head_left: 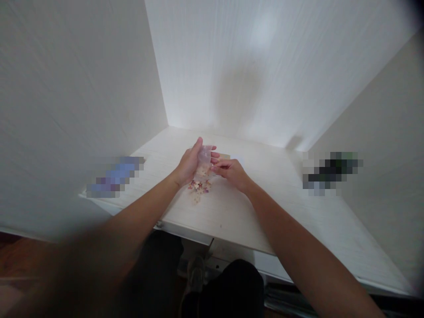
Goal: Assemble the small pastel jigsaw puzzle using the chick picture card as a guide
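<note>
Above a white desktop point(232, 216), a short way in from its front edge, a small clear plastic bag point(206, 154) in the left hand point(188, 167), laid against the palm, thumb raised on one side and fingers loosely extended behind, lightly gripping. Inside, toward the bottom, pale bits point(202, 171) showing through the plastic. At the bag's right edge, the right hand point(229, 169), thumb and fingertips drawn together in a pinch; too small to tell whether on the plastic or on a single bit. Just below the bag, on the desktop, a loose cluster of small pieces point(199, 187) in reddish, cream and purplish tones, with paler ones nearest the front edge. Behind the fingers, partly hidden, a flat yellowish item point(225, 157). Well apart at the left end, a pixelated bluish object point(119, 174); at the right end, a pixelated dark object point(333, 170). Rising behind, a white back panel point(195, 66), marked by a soft shadow point(239, 88). Below the front edge, dark-clad knees point(235, 282)
</note>
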`<action>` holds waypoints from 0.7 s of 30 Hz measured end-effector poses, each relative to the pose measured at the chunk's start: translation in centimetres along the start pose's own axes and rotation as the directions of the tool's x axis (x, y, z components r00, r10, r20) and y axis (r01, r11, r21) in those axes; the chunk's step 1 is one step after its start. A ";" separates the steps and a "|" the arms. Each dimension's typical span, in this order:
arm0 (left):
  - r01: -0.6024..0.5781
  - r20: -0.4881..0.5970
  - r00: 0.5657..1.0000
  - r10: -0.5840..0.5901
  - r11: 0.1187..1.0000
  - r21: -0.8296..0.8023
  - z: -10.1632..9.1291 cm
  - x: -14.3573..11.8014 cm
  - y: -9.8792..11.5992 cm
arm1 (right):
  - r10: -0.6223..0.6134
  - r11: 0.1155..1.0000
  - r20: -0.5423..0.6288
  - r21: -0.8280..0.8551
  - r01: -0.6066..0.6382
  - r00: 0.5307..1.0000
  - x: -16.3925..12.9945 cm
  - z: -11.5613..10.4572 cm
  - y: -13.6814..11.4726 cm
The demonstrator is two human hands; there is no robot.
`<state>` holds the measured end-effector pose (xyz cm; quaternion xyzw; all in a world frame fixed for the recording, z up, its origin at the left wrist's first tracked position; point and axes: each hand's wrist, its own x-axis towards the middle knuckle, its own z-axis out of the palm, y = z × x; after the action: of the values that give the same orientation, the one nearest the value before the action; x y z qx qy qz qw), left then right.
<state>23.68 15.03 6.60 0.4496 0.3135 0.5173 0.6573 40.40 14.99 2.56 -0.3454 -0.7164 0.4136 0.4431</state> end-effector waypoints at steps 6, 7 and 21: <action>-0.091 -0.012 0.996 0.092 0.995 0.028 -0.2 0.4 -0.3 | 0.042 0.992 0.004 -0.117 -0.042 0.999 -0.1 -0.4 0.3; -0.124 -0.036 0.992 0.125 0.992 0.021 -0.2 0.4 -0.4 | 0.048 0.990 -0.018 -0.130 -0.050 0.999 -0.1 -0.4 0.4; -0.139 -0.065 0.988 0.143 0.988 0.060 -0.1 -0.8 -0.3 | 0.023 0.996 -0.016 -0.085 -0.024 1.000 -0.3 -0.4 -0.9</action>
<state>23.52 14.25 6.20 0.4705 0.3174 0.5688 0.5953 40.81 14.47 3.33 -0.3754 -0.7259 0.3854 0.4285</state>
